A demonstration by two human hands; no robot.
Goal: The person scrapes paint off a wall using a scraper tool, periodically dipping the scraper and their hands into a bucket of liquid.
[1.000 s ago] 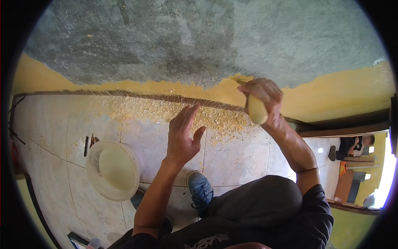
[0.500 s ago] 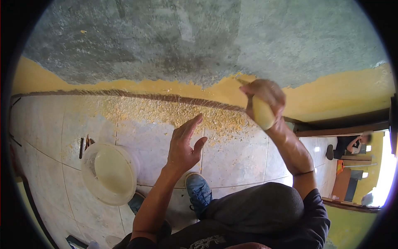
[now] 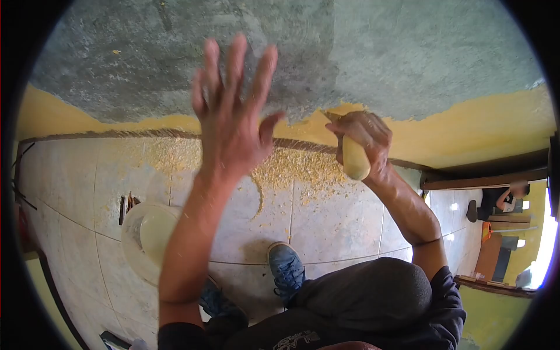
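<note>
My right hand (image 3: pixel 370 131) is closed round the thick cream handle of a scraper (image 3: pixel 355 160). Its narrow blade tip meets the ragged lower edge of the grey wall area, where yellow paint (image 3: pixel 461 125) begins. With fingers spread, my left hand (image 3: pixel 233 131) is raised in front of the wall (image 3: pixel 402 58), to the left of the scraper, and holds nothing. Whether its fingertips touch the wall I cannot tell. Below both hands, yellow paint flakes (image 3: pixel 306 169) lie scattered on the tiles along the wall's foot.
A whitish bucket (image 3: pixel 133 242) stands on the tiled floor (image 3: pixel 233 245) at left, partly behind my left forearm. Small dark tools (image 3: pixel 123 209) lie beside it. My shoe (image 3: pixel 286 268) is below the flakes. Through a doorway at right, another person (image 3: pixel 507 198) is visible.
My left hand has risen from above the floor to in front of the wall, its fingers spreading. The right hand, still gripping the scraper, has shifted slightly left. A curved trail now marks the flakes.
</note>
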